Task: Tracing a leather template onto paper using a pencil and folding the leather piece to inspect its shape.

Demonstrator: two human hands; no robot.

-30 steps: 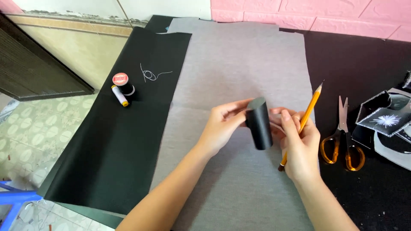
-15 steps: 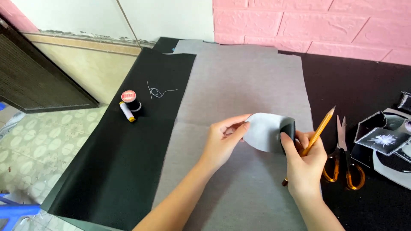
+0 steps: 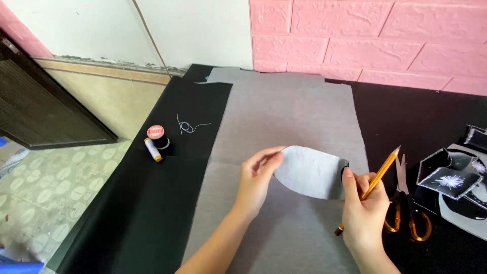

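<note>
Two hands stretch a curved grey fabric piece (image 3: 310,171) above a large grey cloth sheet (image 3: 284,116) on the desk (image 3: 152,203); the left hand (image 3: 256,180) pinches one end. The right hand (image 3: 362,213) pinches the other end while holding a yellow pencil (image 3: 373,182). Orange-handled scissors (image 3: 406,203) lie just beside it.

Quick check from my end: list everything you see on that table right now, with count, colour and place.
grey fabric sheet: 1, grey, flat along the table's middle
black cloth: 1, black, covering the table under the grey sheet
curved fabric piece: 1, grey with a black edge at its right end, held between both hands above the grey sheet
pencil: 1, yellow-orange, in the right hand
scissors: 1, orange handles, right of the right hand
thread spools: 2, one black with a red top, one white with yellow ends, on the left of the black cloth
loose thread: 1, white, beside the spools
cut fabric pieces: several, black and grey, right edge
left hand: 1, pinching the curved piece's left end
right hand: 1, gripping its right end
</note>
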